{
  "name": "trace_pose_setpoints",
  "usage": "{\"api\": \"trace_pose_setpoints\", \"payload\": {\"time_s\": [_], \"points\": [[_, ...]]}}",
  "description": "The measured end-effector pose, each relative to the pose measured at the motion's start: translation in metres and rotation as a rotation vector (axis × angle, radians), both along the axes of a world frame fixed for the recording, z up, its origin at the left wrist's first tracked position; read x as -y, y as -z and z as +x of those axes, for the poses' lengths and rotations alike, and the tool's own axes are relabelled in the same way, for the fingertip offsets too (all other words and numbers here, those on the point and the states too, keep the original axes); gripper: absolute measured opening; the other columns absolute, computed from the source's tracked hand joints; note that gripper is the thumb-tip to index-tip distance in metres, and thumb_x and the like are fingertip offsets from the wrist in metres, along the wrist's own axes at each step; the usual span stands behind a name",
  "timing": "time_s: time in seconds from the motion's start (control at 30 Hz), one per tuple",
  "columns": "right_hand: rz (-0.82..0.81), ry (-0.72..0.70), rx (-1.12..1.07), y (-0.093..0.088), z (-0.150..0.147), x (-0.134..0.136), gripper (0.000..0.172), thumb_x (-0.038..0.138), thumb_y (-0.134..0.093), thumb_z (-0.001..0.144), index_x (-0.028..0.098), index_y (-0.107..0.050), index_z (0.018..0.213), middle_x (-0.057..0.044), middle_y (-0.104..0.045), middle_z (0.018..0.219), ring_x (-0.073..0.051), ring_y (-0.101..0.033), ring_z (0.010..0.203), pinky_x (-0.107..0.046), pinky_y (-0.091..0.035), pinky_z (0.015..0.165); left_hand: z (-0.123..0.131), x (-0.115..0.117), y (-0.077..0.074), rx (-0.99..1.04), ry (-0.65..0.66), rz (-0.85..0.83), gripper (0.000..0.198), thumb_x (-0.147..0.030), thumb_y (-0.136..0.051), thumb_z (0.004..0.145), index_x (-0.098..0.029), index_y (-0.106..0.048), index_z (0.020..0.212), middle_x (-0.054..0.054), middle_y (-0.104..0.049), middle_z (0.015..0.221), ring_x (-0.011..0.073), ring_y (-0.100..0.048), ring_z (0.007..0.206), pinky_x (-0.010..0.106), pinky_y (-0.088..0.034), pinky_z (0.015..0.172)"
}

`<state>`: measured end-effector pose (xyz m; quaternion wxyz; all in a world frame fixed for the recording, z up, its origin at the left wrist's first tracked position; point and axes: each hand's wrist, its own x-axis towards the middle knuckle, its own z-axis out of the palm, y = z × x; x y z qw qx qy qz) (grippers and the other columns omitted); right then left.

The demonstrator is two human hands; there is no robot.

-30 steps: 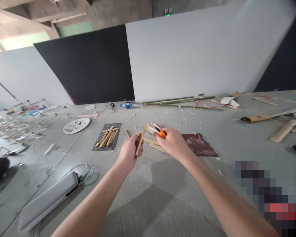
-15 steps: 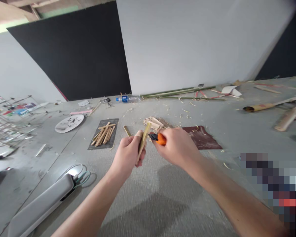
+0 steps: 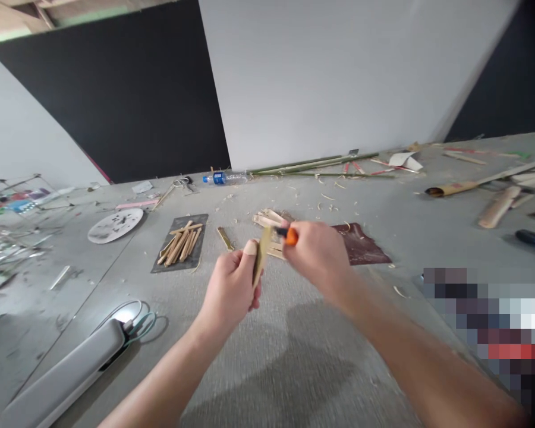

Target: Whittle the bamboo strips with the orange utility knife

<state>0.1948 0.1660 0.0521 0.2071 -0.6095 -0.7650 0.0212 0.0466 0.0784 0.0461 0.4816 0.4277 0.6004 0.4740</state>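
My left hand (image 3: 235, 278) is closed around a flat bamboo strip (image 3: 261, 257), which tilts upward with its top end free. A pale wrap covers the tip of the left thumb. Closed around an orange and black utility knife (image 3: 290, 236), my right hand (image 3: 317, 252) is just right of the strip's upper end. The knife's front end points at the strip; motion blur hides whether the blade touches it. Behind the hands lies a pile of split bamboo pieces (image 3: 271, 218), partly covered by them. A short bamboo piece (image 3: 225, 238) rests to its left.
Thin sticks (image 3: 181, 245) lie on a dark sheet (image 3: 160, 266) at left, near a white plate (image 3: 116, 226). A brown sheet (image 3: 365, 245) is at right. Bamboo poles (image 3: 312, 165) and a plastic bottle (image 3: 225, 178) lie by the wall. A long grey case (image 3: 66, 377) sits front left.
The knife has moved up slightly along the strip, toward its upper end. My left hand keeps its grip on the strip. The whole view has shifted a little to the right.
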Motion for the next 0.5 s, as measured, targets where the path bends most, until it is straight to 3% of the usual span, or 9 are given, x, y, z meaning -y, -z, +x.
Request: {"api": "trace_pose_setpoints", "payload": {"time_s": [0.13,0.27,0.5], "points": [[0.019,0.170,-0.031,-0.001,0.036,-0.032,0.036,0.032,-0.051,0.099,0.013,-0.075,0.081,-0.017,-0.071,0.070,-0.025,-0.065,0.064,-0.034,-0.033,0.057,0.020,0.014,0.000,0.076,0.180,-0.119,0.060,-0.073,-0.063,0.088,-0.022,-0.058,0.057,-0.001,-0.047,0.037,0.0102,-0.038,0.027,0.022,-0.025,0.029],[0.021,0.173,-0.069,-0.009,0.049,-0.036,0.039,0.035,-0.050,0.098,0.017,-0.072,0.072,-0.014,-0.068,0.063,-0.022,-0.059,0.055,-0.034,-0.029,0.054,0.018,0.008,0.004,0.186,0.058,-0.130,0.054,-0.064,-0.066,0.090,-0.020,-0.061,0.059,-0.002,-0.047,0.040,0.0092,-0.038,0.028,0.021,-0.025,0.030],[0.017,-0.023,-0.121,-0.008,0.017,-0.012,0.032,0.036,-0.059,0.092,0.022,-0.060,0.063,-0.004,-0.059,0.057,-0.016,-0.046,0.052,-0.034,-0.025,0.054,-0.008,-0.009,0.004,0.273,-0.053,-0.020,0.024,-0.037,-0.062,0.084,-0.019,-0.056,0.068,-0.002,-0.050,0.060,0.0075,-0.041,0.041,0.020,-0.026,0.035]]}}
